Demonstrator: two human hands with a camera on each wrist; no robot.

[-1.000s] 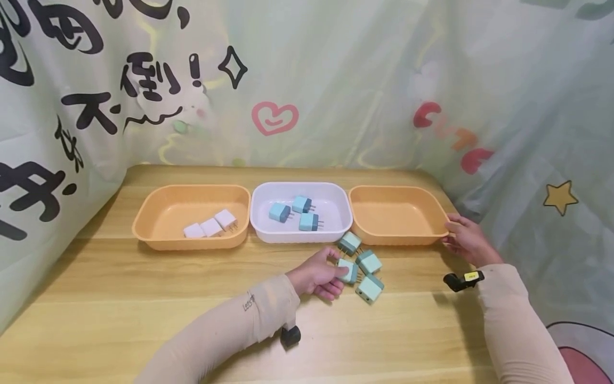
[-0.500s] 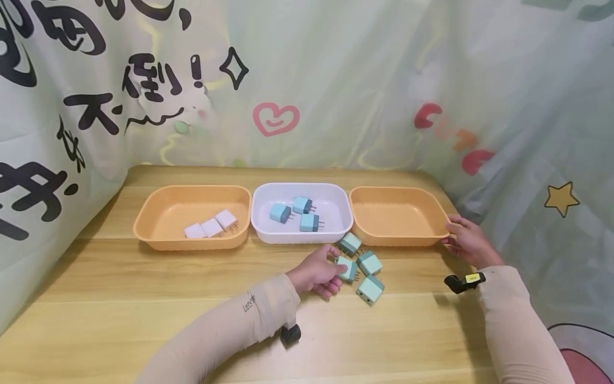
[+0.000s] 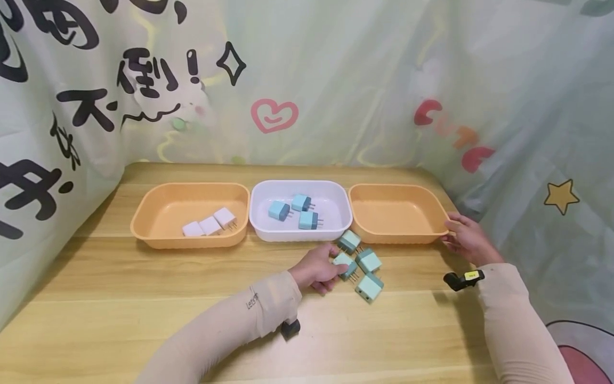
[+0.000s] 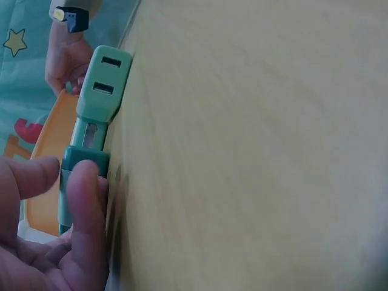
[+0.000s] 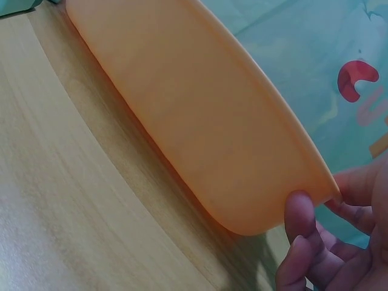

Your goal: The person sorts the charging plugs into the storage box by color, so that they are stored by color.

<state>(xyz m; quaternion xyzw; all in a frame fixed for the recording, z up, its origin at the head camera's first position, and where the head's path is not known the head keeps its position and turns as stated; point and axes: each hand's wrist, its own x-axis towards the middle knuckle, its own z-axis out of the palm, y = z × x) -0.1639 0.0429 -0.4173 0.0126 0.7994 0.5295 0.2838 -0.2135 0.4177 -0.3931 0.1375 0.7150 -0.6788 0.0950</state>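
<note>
In the head view, my left hand (image 3: 314,266) pinches a mint-green plug-in USB charger (image 3: 343,263) between thumb and fingers, its metal prongs angled toward the front right. Three similar chargers lie on the table close about it: one (image 3: 349,241) by the trays, one (image 3: 369,261) to the right, and one (image 3: 370,288) in front, whose two USB ports (image 4: 103,88) face the left wrist camera. At the far right, my right hand (image 3: 469,241) grips the outer end of an orange tray (image 3: 398,236), thumb below the rim and fingers around the corner.
Left of that tray, a white tray (image 3: 301,235) holds three blue chargers (image 3: 308,220). Beyond it, another orange tray (image 3: 187,242) holds three white chargers (image 3: 210,225). The trays stand in a row on a wooden table (image 3: 144,304), with a printed curtain (image 3: 355,90) behind.
The charger in my left hand has turned slightly, its prongs swinging toward the front, and the fingers have shifted a little. My right hand keeps its grip on the tray.
</note>
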